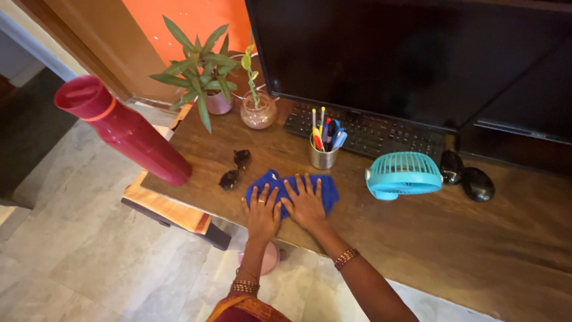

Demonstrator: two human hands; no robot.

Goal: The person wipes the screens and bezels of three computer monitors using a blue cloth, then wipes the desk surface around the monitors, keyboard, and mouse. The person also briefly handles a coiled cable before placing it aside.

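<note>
Wooden table [417, 238]: both hands, left hand [263, 213] and right hand [305, 204], press flat, fingers spread, on a blue cloth [286, 186]; wiping looks barely begun.

One tall red plastic bottle [122, 128], two potted green plants [202, 71], one pair of dark sunglasses [235, 169], one steel cup of pens [323, 156], one crumpled blue cloth [291, 186], one black keyboard [369, 134], one round turquoise desk fan [404, 174], two glossy black mice [465, 176].
</note>
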